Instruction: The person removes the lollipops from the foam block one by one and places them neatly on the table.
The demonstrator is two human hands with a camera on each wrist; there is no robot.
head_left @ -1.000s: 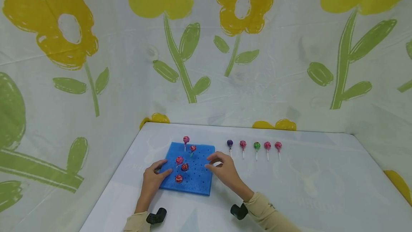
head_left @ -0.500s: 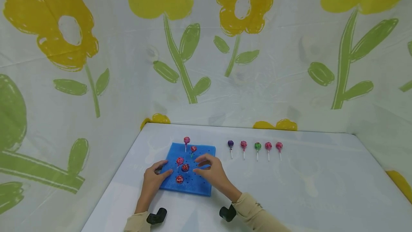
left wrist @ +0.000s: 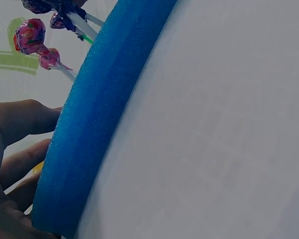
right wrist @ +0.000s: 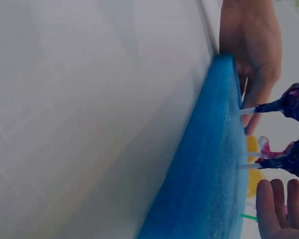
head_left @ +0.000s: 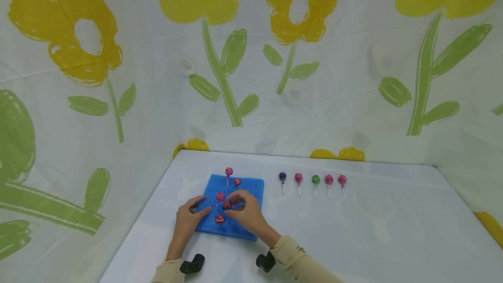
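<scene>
A blue foam block (head_left: 245,229) with small holes lies on the table, several wrapped lollipops standing in it on their sticks. My left hand (head_left: 187,222) grips its left edge, thumb on top and fingers along the side; the left wrist view shows them against the foam (left wrist: 92,124). My right hand (head_left: 251,218) is over the block, thumb and fingers spread around the head of a dark red lollipop (head_left: 226,205). In the right wrist view a fingertip meets that lollipop (right wrist: 289,160), while other fingers stay straight just below it. Near the front stands another red lollipop (head_left: 219,219).
Right of the block, a row of lollipops lies on the white table (head_left: 377,230): a purple one (head_left: 282,176), a green one (head_left: 316,179) and several pink ones (head_left: 342,179). A flower-printed cloth (head_left: 275,134) rises behind the table. Each wrist carries a black camera (head_left: 265,262).
My right hand has moved left across the block, from its right edge to the dark red lollipop. My left hand keeps its grip on the foam block.
</scene>
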